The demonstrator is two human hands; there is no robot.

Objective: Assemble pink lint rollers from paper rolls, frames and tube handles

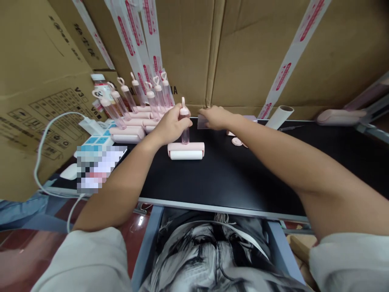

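A pink lint roller (186, 151) with a white roll stands upright on the black table, its clear handle topped by a pink loop cap. My left hand (173, 125) has its fingers wrapped round the upper part of that handle. To the right, my right hand (217, 117) reaches down to a small translucent piece (204, 122) near the table's back edge; its fingertips are partly hidden, so a grip on the piece cannot be made out. Small pink round parts (237, 141) lie beside my right forearm.
Several assembled rollers (127, 134) stand at the left, with a bottle (99, 81) behind, and a power strip (100, 140) and phone (107, 164) in front. A white tube (280, 117) leans at the back right. Another pink roller (340, 117) lies far right. Cardboard (243, 52) walls the back.
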